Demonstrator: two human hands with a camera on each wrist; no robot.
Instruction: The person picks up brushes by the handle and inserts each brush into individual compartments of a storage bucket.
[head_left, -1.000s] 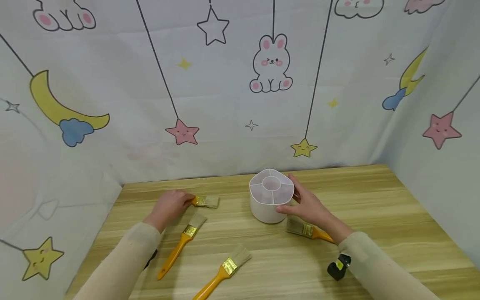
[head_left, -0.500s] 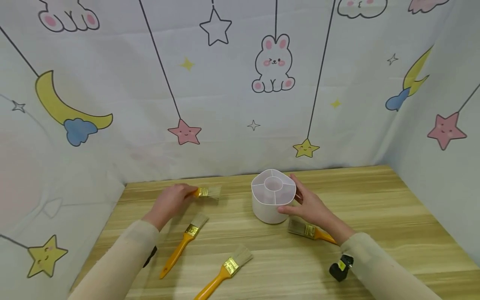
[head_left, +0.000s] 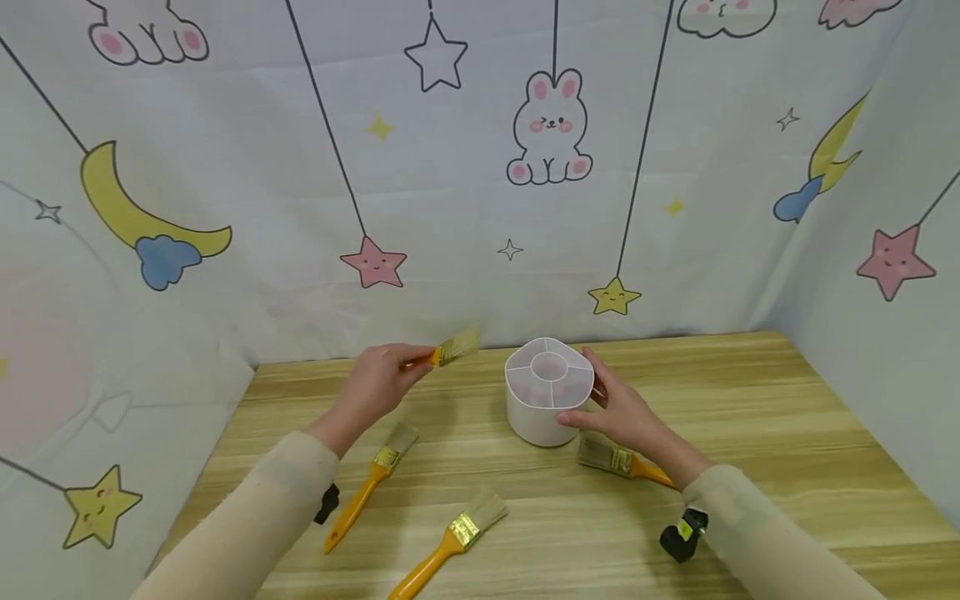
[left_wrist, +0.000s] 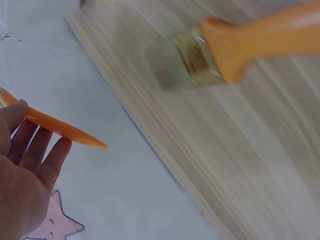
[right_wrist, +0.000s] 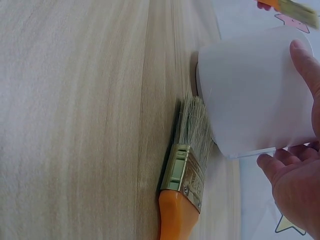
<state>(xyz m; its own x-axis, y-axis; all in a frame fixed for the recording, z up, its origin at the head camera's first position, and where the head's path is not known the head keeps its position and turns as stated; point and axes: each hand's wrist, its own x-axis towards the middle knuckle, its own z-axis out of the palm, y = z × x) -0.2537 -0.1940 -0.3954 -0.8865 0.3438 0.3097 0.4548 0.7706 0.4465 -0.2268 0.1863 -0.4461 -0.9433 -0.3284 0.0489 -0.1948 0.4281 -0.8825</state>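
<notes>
My left hand (head_left: 375, 387) grips a paintbrush (head_left: 457, 346) by its orange handle, raised above the table's back left part with the bristles pointing right. In the left wrist view, thumb and fingers pinch the orange handle (left_wrist: 65, 131). A white organizer (head_left: 542, 423) with several compartments around a round middle one stands upright on the table. My right hand (head_left: 618, 412) holds its right side, thumb in front and fingers behind; the right wrist view shows the thumb on the white wall (right_wrist: 260, 90). The compartments that can be seen hold nothing.
On the wood-grain table (head_left: 750, 417) lie three more paintbrushes: one at left (head_left: 367, 492), one front centre (head_left: 450, 542), and one (head_left: 622, 462) beneath the right forearm, close to the organizer. A white printed curtain (head_left: 450, 208) hangs along the back and sides.
My left hand has lifted the paintbrush off the table and moved it up and to the right, toward the organizer. My right hand and the organizer stay in place.
</notes>
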